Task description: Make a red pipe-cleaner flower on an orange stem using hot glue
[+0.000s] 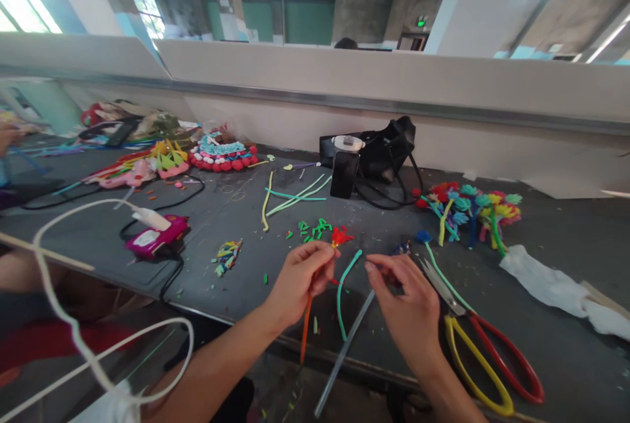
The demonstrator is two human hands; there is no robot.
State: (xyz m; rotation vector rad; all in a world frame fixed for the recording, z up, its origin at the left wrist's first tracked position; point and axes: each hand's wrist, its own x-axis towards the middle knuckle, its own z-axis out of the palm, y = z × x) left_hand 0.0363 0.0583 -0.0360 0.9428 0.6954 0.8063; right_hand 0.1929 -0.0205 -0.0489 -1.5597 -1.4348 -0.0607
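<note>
My left hand (pixel 300 279) is closed in a pinch on an orange stem topped with a small red flower (pixel 339 236); the stem (pixel 306 328) runs down past the table's front edge. My right hand (pixel 406 302) is closed too, fingers curled around the top of a thin grey stick (pixel 342 354) that slants down to the left. A green pipe cleaner (pixel 342 292) lies on the dark table (pixel 236 279) between the two hands, touching neither.
Yellow-and-red scissors (pixel 480 351) lie just right of my right hand. A bunch of pipe-cleaner flowers (pixel 467 210) lies behind them, a white cloth (pixel 551 285) farther right. A pink glue gun (pixel 155 236), a black bag (pixel 378 154), loose green strips (pixel 295 197) and colourful craftwork (pixel 221 154) fill the rest.
</note>
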